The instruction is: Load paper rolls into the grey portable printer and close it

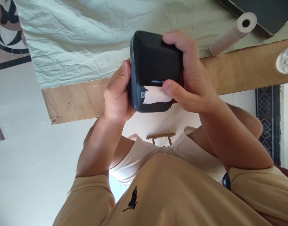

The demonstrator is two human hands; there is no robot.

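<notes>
A black label printer (158, 59) with "NIIMBOT" lettering is held up between my two hands, over the near edge of the table. A torn-edged strip of white paper (154, 95) sticks out of its slot on the near part. My left hand (118, 94) grips the left side, its thumb along the edge and its other fingers hidden underneath. On the right side, my right hand (193, 78) wraps the printer, with the index finger at the top corner and the thumb lying on the paper strip.
A white paper roll (228, 36) lies on the pale green cloth (82, 37) at the right. Behind it is a dark flat object (271, 15). A clear glass-like object (286, 61) stands near the right edge. The table's bare wooden edge (73, 102) runs below the cloth.
</notes>
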